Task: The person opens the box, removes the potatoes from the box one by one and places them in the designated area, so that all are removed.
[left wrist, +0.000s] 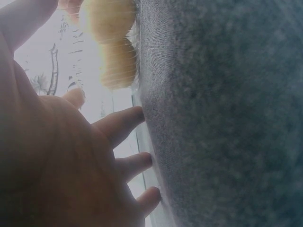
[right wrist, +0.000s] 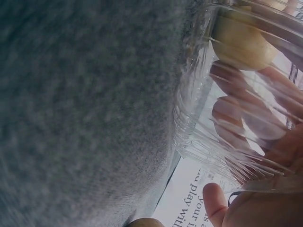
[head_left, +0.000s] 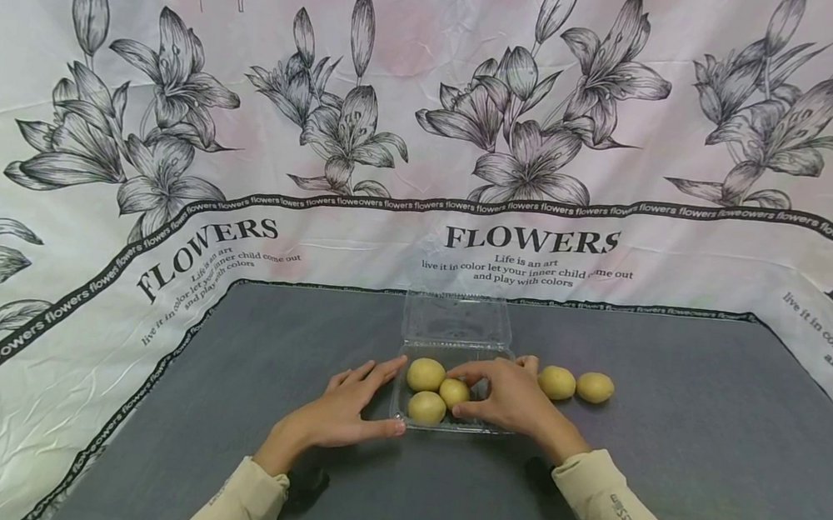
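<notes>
A clear plastic clamshell box [head_left: 393,408] stands on the grey table, its lid [head_left: 456,321] raised at the back. Two yellow potatoes lie along its left side, a rear potato [head_left: 425,375] and a front potato [head_left: 426,407]. Reaching into the box, my right hand [head_left: 512,395] pinches a third potato [head_left: 455,393] between thumb and index finger; through the clear wall this potato [right wrist: 241,40] shows in the right wrist view. My left hand [head_left: 342,412] is spread at the box's left side, thumb at the front corner and fingertips by the left edge.
Two more potatoes, a nearer one [head_left: 557,383] and a farther one [head_left: 595,388], lie on the grey table [head_left: 684,453] just right of the box. A floral printed cloth [head_left: 357,246] hangs behind the table and along its sides.
</notes>
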Demonstrator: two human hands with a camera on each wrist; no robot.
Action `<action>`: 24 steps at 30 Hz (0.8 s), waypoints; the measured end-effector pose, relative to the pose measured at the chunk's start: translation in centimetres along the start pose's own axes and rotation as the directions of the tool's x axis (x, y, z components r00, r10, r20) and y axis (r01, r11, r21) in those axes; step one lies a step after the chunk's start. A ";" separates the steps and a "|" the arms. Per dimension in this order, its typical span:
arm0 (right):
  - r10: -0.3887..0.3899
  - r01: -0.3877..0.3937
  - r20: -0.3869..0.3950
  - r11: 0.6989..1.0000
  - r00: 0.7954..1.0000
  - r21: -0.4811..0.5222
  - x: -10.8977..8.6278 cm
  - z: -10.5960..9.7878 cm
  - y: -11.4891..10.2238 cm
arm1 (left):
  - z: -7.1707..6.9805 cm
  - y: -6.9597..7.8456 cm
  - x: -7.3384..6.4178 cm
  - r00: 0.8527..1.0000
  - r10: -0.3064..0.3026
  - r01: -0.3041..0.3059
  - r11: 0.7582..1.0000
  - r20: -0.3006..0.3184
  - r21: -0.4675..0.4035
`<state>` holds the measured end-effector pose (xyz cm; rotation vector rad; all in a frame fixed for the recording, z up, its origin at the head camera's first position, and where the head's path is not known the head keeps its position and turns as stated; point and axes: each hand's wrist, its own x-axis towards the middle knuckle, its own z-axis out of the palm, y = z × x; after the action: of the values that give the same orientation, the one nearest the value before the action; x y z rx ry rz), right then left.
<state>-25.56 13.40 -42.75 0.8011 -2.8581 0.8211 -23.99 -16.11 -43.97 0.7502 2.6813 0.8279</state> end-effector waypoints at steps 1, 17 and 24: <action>-0.003 0.003 0.000 1.000 1.000 -0.001 0.0 0.0 0.0 | 0.0 0.0 0.0 1.000 -0.001 0.001 1.000 0.000 0.002; -0.031 0.031 0.004 0.997 1.000 0.074 -0.1 -0.3 0.4 | -0.1 0.0 0.0 1.000 -0.005 0.005 1.000 0.004 0.005; -0.042 0.041 0.010 0.994 0.999 0.103 -0.3 -0.4 0.5 | -0.1 0.0 0.1 1.000 -0.005 0.005 1.000 0.003 0.002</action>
<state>-25.55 14.10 -42.69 0.8765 -2.8186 0.9676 -24.07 -16.13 -43.95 0.7440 2.6801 0.8226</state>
